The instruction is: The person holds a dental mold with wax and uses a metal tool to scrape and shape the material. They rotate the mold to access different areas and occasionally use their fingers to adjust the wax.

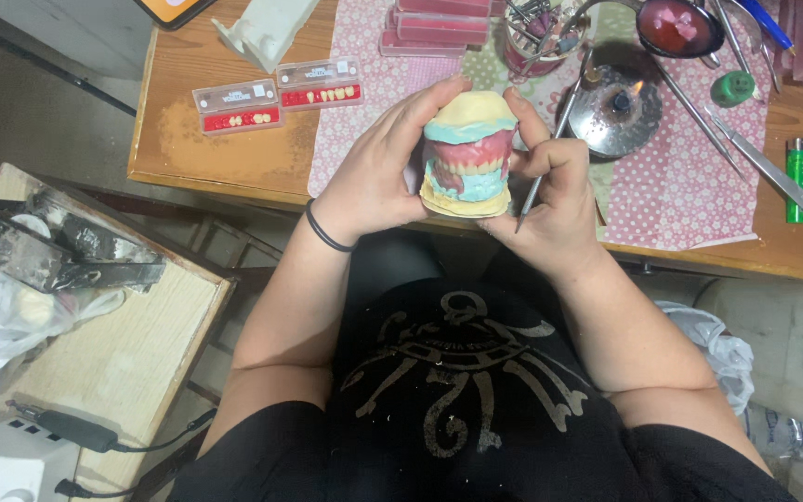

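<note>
Both my hands hold a dental model (pixel 469 156) in front of my chest: yellow plaster casts top and bottom, teal layers, pink wax gums and a row of white teeth facing me. My left hand (pixel 378 172) wraps the model's left side, thumb near the top. My right hand (pixel 555 191) presses against its right side and also grips a thin metal instrument (pixel 543 165), point down, between the fingers. A black band circles my left wrist.
A wooden bench (pixel 234 153) with a pink dotted cloth (pixel 680 191) carries two tooth cards (pixel 276 93), a lit burner on a metal dish (pixel 617 107), several metal tools (pixel 759 163), a green lighter (pixel 800 177) and a green cap (pixel 732 87). A cluttered side table (pixel 123 344) stands at my left.
</note>
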